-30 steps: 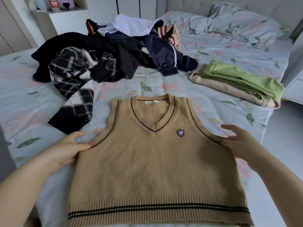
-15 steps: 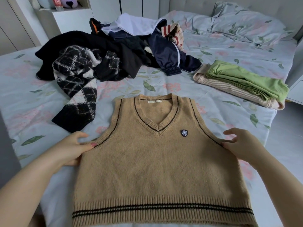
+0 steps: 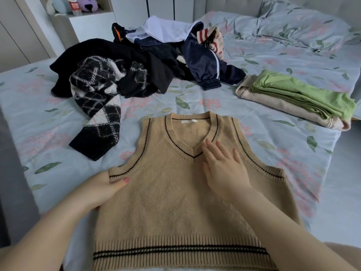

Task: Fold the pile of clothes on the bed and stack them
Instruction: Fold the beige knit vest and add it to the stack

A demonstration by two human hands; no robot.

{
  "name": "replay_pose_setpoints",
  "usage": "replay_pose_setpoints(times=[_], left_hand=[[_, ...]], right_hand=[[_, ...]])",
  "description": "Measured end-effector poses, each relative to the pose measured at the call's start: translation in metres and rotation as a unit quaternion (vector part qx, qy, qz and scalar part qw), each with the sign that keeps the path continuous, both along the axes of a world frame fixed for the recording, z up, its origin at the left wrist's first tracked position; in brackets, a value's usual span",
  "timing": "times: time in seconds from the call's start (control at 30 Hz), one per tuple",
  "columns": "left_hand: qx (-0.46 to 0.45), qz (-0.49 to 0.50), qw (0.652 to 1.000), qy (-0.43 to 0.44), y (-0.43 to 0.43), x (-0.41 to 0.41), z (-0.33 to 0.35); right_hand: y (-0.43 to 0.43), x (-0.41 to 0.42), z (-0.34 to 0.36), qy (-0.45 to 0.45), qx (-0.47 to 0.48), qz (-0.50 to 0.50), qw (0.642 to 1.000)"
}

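A tan knit vest [image 3: 166, 202] with black stripes lies flat, front up, on the near part of the bed. My left hand [image 3: 103, 189] holds the vest's left armhole corner, thumb on top. My right hand [image 3: 222, 169] lies flat with straight fingers on the vest's chest, just right of the V-neck. An unfolded pile of dark clothes [image 3: 140, 63] sits at the back left, with a black-and-white argyle knit [image 3: 97, 106] trailing toward me. A folded stack [image 3: 297, 100], green garment on a beige one, rests at the right edge.
The bed [image 3: 214, 94] has a pale blue floral sheet. A pillow [image 3: 304, 26] lies at the back right. A white cabinet [image 3: 86, 26] with plush toys stands behind the bed at the left. Floor shows beyond the bed's right edge.
My right hand left the vest's right armhole and moved onto the chest beside the V-neck, covering the badge. My left hand stays on the left armhole corner.
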State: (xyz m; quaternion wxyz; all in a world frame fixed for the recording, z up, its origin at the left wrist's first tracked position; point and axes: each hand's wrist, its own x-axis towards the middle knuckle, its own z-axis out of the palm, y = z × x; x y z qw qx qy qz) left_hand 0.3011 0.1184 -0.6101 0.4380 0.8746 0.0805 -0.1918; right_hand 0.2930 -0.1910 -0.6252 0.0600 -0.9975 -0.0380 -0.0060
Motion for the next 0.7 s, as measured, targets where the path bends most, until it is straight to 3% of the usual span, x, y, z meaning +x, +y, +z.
replay_pose_setpoints(times=[0.1, 0.37, 0.43, 0.57, 0.7], left_hand=[[0.033, -0.009, 0.998, -0.043, -0.004, -0.006, 0.002], [0.068, 0.011, 0.997, -0.028, 0.001, -0.019, 0.006], [0.017, 0.059, 0.997, -0.055, -0.001, -0.022, 0.012], [-0.2, 0.127, 0.971, -0.028, -0.016, -0.031, 0.041], [-0.307, 0.157, 0.938, 0.018, -0.06, -0.02, 0.072]], right_hand=[[0.015, 0.011, -0.013, 0.011, 0.002, 0.01, 1.0], [0.02, 0.014, -0.025, 0.018, 0.026, 0.0, 1.0], [0.017, 0.012, -0.02, 0.029, 0.034, 0.007, 0.999], [0.012, -0.003, -0.01, 0.054, 0.092, 0.029, 0.994], [0.0, -0.016, 0.006, 0.06, 0.271, 0.023, 0.96]])
